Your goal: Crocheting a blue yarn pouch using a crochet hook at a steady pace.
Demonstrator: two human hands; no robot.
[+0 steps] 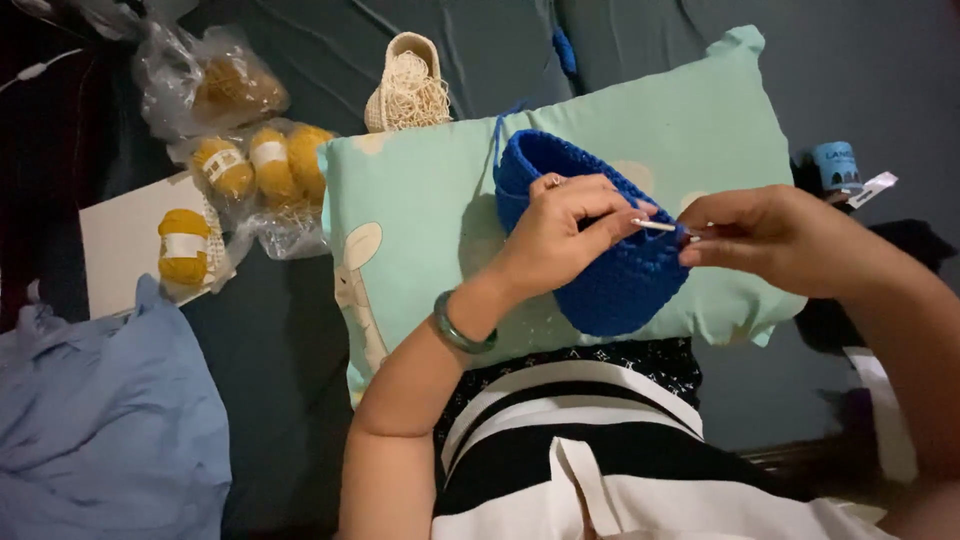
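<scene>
Blue crocheted basket [610, 270], left hand [560, 235] gripping, hook [655, 225]

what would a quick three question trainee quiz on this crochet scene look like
1. True or false: the blue crochet piece rests on a mint green pillow.
2. Which hand pinches the white hook? A left hand B right hand
3. What colour are the yarn balls in the plastic bags at the left?

Key: 1 true. 2 B; the left hand steadies the blue piece's rim. 3 Mustard yellow.
</scene>
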